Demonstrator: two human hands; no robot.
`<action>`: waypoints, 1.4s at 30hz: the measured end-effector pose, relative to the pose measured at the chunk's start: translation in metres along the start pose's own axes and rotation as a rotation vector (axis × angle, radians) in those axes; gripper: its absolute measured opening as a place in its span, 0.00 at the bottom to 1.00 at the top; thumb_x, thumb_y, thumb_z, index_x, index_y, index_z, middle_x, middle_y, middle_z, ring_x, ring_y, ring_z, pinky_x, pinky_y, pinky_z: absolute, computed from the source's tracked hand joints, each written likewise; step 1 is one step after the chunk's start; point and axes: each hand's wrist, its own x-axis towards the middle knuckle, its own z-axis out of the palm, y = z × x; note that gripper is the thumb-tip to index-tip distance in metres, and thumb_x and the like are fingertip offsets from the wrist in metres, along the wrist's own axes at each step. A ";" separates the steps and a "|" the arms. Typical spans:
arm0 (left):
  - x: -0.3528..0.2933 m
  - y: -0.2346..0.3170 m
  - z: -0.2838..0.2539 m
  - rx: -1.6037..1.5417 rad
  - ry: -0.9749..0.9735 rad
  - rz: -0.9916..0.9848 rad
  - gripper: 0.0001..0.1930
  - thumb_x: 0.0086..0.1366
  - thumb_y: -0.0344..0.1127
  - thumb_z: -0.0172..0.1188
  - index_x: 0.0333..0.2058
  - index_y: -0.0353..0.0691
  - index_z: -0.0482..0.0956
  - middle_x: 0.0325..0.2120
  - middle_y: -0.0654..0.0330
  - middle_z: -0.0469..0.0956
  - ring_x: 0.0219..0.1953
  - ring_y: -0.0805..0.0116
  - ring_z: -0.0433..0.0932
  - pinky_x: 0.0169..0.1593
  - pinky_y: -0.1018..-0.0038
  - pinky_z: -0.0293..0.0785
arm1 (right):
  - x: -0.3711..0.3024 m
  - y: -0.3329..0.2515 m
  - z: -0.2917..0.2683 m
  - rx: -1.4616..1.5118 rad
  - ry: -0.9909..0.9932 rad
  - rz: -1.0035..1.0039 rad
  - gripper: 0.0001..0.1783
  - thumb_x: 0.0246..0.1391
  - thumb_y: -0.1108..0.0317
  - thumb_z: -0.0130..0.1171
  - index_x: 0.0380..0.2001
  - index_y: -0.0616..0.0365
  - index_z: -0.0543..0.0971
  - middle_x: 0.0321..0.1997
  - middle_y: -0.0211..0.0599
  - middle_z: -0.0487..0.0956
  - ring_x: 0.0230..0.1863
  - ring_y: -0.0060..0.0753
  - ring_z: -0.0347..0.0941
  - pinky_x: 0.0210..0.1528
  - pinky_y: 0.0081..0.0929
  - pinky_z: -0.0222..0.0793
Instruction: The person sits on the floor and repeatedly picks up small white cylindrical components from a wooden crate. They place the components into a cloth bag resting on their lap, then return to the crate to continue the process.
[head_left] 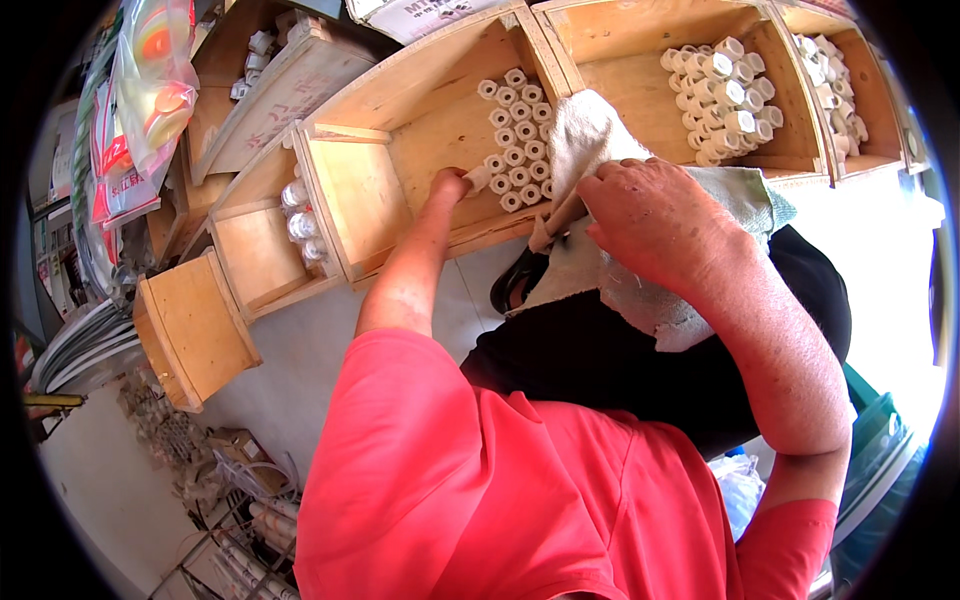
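Placing white pipe fitting (478,178) with left hand (450,186), fingers pinching it; seat flush against stacked fittings (517,135). Right hand (655,215) clenched on cloth sack (600,140); keep steady.

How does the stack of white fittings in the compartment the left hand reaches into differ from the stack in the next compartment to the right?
The left-hand stack is partly hidden by the white cloth; the right-hand stack is in plain sight. The left hand touches a fitting at the first stack's edge; no hand is near the second. Both hold short white tube-shaped fittings, open ends facing out, in bare wooden compartments.
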 end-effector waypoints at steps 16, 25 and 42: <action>-0.004 0.009 -0.021 0.070 0.128 -0.200 0.14 0.58 0.42 0.56 0.37 0.41 0.83 0.35 0.52 0.82 0.40 0.58 0.80 0.44 0.66 0.73 | 0.003 -0.003 -0.001 -0.014 -0.005 -0.022 0.11 0.51 0.66 0.59 0.35 0.61 0.76 0.36 0.42 0.78 0.44 0.41 0.76 0.47 0.34 0.72; 0.012 -0.002 -0.001 0.083 0.053 -0.070 0.21 0.58 0.31 0.55 0.52 0.45 0.74 0.38 0.53 0.79 0.33 0.62 0.78 0.33 0.66 0.76 | 0.003 -0.002 0.001 -0.003 -0.008 -0.009 0.11 0.51 0.66 0.59 0.35 0.61 0.76 0.35 0.42 0.78 0.43 0.41 0.76 0.47 0.34 0.72; 0.016 -0.008 -0.005 -0.167 0.070 -0.108 0.21 0.56 0.27 0.59 0.51 0.40 0.74 0.34 0.54 0.79 0.29 0.65 0.78 0.28 0.69 0.76 | 0.009 -0.004 0.005 -0.010 -0.009 -0.041 0.10 0.50 0.67 0.58 0.34 0.61 0.76 0.35 0.43 0.79 0.44 0.41 0.76 0.49 0.35 0.70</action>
